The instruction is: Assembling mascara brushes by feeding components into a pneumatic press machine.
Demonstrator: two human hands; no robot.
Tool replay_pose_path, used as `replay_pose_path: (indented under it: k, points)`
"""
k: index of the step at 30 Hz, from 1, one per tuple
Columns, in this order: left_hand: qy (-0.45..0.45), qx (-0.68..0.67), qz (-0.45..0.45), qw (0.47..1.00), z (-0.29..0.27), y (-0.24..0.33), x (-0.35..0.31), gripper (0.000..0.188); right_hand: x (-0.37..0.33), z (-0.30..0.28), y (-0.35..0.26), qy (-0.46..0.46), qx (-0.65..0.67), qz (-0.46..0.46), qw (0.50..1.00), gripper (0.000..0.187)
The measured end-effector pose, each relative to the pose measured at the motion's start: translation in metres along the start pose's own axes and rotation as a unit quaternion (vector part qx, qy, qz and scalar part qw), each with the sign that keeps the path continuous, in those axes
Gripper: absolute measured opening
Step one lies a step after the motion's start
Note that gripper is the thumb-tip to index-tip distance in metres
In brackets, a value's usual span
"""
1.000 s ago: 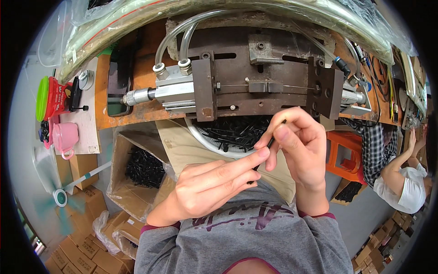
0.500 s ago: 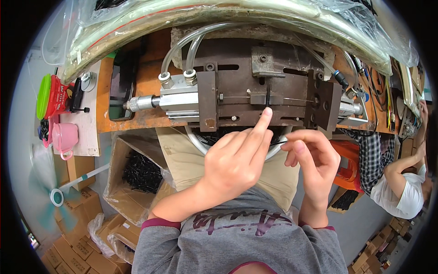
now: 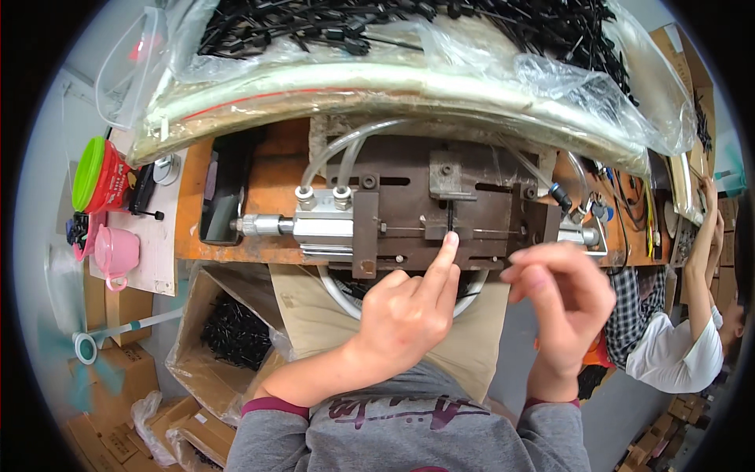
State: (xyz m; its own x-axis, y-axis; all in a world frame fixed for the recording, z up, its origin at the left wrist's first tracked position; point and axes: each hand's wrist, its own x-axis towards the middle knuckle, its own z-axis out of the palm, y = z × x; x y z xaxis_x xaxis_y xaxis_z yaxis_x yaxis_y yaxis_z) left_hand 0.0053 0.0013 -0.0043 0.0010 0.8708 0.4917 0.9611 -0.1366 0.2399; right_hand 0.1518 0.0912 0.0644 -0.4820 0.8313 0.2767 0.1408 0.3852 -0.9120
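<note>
My left hand point(image 3: 407, 313) reaches over the front of a dark metal fixture point(image 3: 409, 163), its index finger stretched out and the others loosely bent. That fingertip touches the near end of a thin black piece point(image 3: 451, 214) standing lengthwise across a small metal block at the fixture's middle. Nothing shows gripped in this hand. To the right, my right hand point(image 3: 562, 303) is raised near the fixture's front right corner, apart from it. Its fingers curl toward the thumb; whatever lies between the fingertips, if anything, is hidden.
Silver air cylinders point(image 3: 324, 228) with clear hoses flank the fixture. Behind lies a plastic-lined bin point(image 3: 393, 82) of black parts. A phone point(image 3: 226, 189) and pink cup point(image 3: 116, 253) are at left. Below stands a carton point(image 3: 189, 346) of black pieces. Another person point(image 3: 676, 346) sits at right.
The view has shifted, showing more of the bin behind. My right hand has moved right and its fingers have drawn closer together. My left index finger remains at the black piece.
</note>
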Motion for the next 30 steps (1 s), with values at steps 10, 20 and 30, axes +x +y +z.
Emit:
replay_pose_path:
  k: [10, 20, 30]
  points:
    - [0.01, -0.01, 0.02, 1.0, 0.001, -0.001, -0.002, 0.019, 0.208, 0.028, -0.024, -0.028, -0.26, -0.262, 0.929, 0.037]
    - [-0.055, -0.132, 0.062, 0.988, -0.011, -0.009, -0.037, 0.023, 0.328, 0.131, 0.015, -0.049, -0.454, -0.031, 0.889, 0.117]
    - [-0.064, -0.15, 0.071, 0.984, -0.002, -0.017, -0.056, 0.027, 0.331, 0.094, 0.01, -0.186, -0.494, -0.084, 0.845, 0.091]
